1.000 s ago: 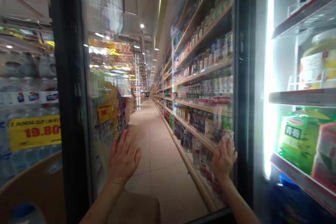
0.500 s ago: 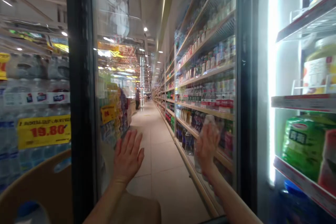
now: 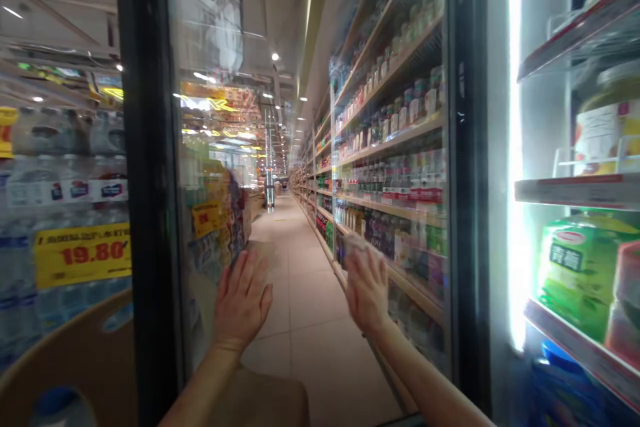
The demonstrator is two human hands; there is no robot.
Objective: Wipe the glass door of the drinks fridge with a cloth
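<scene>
A tall glass fridge door (image 3: 305,113) in a black frame (image 3: 147,213) stands open in front of me. My left hand (image 3: 243,300) lies flat on the glass low down, fingers stretched and apart, holding nothing. My right hand (image 3: 367,293) is also against the glass, about a hand's width to the right. It presses a pale cloth (image 3: 354,242) that shows just above its fingertips. Both forearms come up from the bottom edge.
Through the glass I see a tiled aisle (image 3: 305,320) and long shelves of bottles (image 3: 395,173). The lit fridge shelves (image 3: 575,190) with green packs (image 3: 575,267) are at the right. Water bottles with a yellow 19.80 price tag (image 3: 83,253) and a brown carton edge (image 3: 65,360) are at the left.
My right hand has slid left across the glass with the cloth, from beside the door's right frame to near the middle. My left hand has stayed flat in place.
</scene>
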